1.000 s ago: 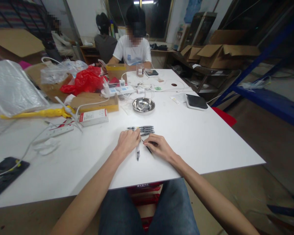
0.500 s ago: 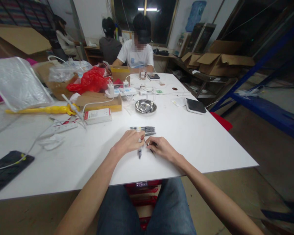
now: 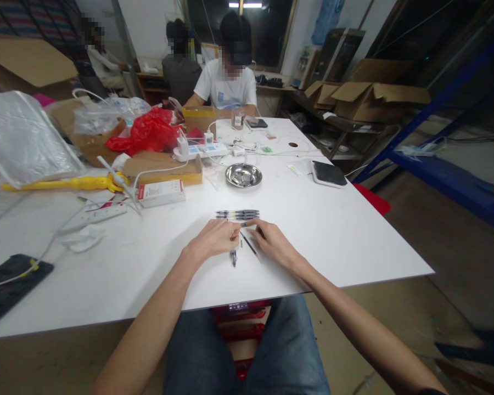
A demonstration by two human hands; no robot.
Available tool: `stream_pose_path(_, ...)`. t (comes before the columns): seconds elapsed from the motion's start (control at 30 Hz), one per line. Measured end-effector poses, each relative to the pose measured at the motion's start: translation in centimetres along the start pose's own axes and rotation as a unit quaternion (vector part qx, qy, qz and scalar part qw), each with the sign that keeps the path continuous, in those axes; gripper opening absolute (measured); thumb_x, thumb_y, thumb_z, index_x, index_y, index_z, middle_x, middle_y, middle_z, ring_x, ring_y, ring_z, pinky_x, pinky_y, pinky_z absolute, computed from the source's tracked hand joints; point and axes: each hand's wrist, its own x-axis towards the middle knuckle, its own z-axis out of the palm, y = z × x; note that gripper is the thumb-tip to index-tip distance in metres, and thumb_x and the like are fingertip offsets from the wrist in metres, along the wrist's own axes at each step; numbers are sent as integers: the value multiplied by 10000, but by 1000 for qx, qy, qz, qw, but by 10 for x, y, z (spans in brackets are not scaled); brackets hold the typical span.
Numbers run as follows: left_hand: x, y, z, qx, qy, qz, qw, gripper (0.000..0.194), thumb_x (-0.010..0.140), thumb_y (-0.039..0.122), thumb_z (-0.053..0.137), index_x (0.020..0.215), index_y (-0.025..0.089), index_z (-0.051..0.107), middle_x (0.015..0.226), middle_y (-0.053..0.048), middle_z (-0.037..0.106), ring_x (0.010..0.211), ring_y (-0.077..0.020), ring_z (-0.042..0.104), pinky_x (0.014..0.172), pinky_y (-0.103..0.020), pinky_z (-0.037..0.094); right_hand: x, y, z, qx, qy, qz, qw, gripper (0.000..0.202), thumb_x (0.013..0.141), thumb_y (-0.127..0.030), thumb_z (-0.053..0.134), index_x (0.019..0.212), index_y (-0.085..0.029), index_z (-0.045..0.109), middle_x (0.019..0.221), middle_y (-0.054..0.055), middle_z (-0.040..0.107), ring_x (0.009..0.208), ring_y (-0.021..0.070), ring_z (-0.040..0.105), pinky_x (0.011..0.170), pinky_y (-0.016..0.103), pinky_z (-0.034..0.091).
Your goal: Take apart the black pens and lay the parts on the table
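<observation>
My left hand [image 3: 219, 237] is closed, its fingers curled on the table; what they hold, if anything, is hidden. My right hand [image 3: 275, 242] has its index finger stretched to the end of a dark pen [image 3: 244, 224] lying partly behind my left hand. The other fingers are bent and apart from the thumb. Between my hands a thin black pen refill [image 3: 249, 244] lies slanted on the white table [image 3: 321, 236], with a tiny spring-like part [image 3: 241, 242] beside it. A short clear-and-dark pen part [image 3: 234, 258] rests below my left hand. Several pens [image 3: 237, 213] lie side by side just beyond.
A steel dish [image 3: 243, 175] with small dark parts stands further back. To the left are a white-and-red box [image 3: 161, 193], a cardboard tray [image 3: 168, 167], cables and a dark phone-like device [image 3: 14, 285]. A black-topped device [image 3: 328, 174] lies right. A person [image 3: 226, 82] sits opposite.
The refill that was by my right fingers now lies free on the table. My right index finger has reached forward to a pen. The white piece at my left fingers no longer shows.
</observation>
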Motion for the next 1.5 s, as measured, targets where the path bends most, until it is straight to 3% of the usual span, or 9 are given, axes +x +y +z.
stream_pose_path(0.17, -1, 1, 2, -6, 3, -11, 1000, 124, 798, 216, 541, 716, 215, 634, 687, -26, 689, 671, -196, 641, 623, -302, 381, -4, -3, 8, -97, 14, 5, 995, 387, 916, -58, 461, 1260, -190, 583, 1145, 113, 604, 889, 190, 609, 819, 312, 461)
stream_pose_path(0.43, -3, -6, 9, 57, 68, -32, 996, 207, 904, 257, 464, 851, 227, 662, 730, -22, 691, 698, -191, 649, 641, -288, 370, 5, 0, 1, -97, 32, -18, 995, 171, 984, -179, 491, 1077, -182, 635, 1043, 75, 570, 812, 170, 563, 779, 312, 452)
stream_pose_path(0.6, -1, -14, 10, 13, 121, -58, 991, 240, 986, 298, 422, 998, 233, 653, 821, -12, 699, 781, -179, 647, 714, -279, 409, 42, 20, -14, -112, -18, -101, 988, 149, 858, -108, 664, 992, -170, 686, 999, 75, 573, 970, 223, 534, 858, 335, 437)
stream_pose_path(0.7, 0, -18, 11, -7, 141, -16, 990, 238, 1001, 309, 444, 1008, 211, 661, 956, -42, 696, 932, -190, 623, 839, -303, 432, 57, 27, -18, -134, -43, -139, 980, 50, 841, -123, 696, 873, -161, 705, 959, 86, 594, 958, 235, 519, 856, 344, 418)
stream_pose_path(0.83, 3, -20, 11, 22, 176, 16, 984, 209, 988, 338, 531, 1095, 208, 657, 1125, -73, 670, 1117, -229, 561, 958, -360, 401, 62, 27, -13, -70, 22, -157, 985, 71, 928, -175, 605, 909, -166, 673, 938, 70, 643, 913, 205, 540, 852, 316, 398)
stream_pose_path(0.93, 6, -19, 12, 58, 202, -5, 978, 234, 1020, 315, 464, 1088, 197, 654, 1092, -88, 675, 1085, -238, 569, 927, -367, 398, 60, 25, -5, -4, 44, -116, 992, 173, 1012, -235, 475, 963, -175, 629, 835, 28, 649, 771, 163, 545, 746, 269, 384)
stream_pose_path(1.1, 11, -10, 12, 106, 215, -42, 970, 273, 979, 140, 385, 994, 187, 654, 988, -96, 694, 1016, -246, 604, 874, -367, 393, 55, 22, 6, 10, 44, -92, 995, 393, 1066, -352, 364, 788, -186, 587, 732, 13, 622, 680, 142, 514, 702, 260, 359)
stream_pose_path(1.4, 11, -6, 11, 92, 187, -168, 964, 242, 863, 151, 463, 912, 219, 690, 916, -62, 759, 897, -253, 688, 666, -335, 341, 53, 17, 14, -2, 132, -173, 976, 121, 932, -154, 501, 960, -191, 613, 941, 66, 638, 915, 214, 544, 830, 315, 408)
stream_pose_path(1.5, 12, -9, 12, 102, 183, -179, 961, 252, 858, 159, 466, 915, 215, 705, 903, -79, 765, 899, -268, 702, 659, -332, 347, 53, 14, 16, -30, 129, -195, 972, 124, 948, -195, 538, 1041, -192, 619, 973, 68, 644, 941, 226, 545, 849, 332, 394)
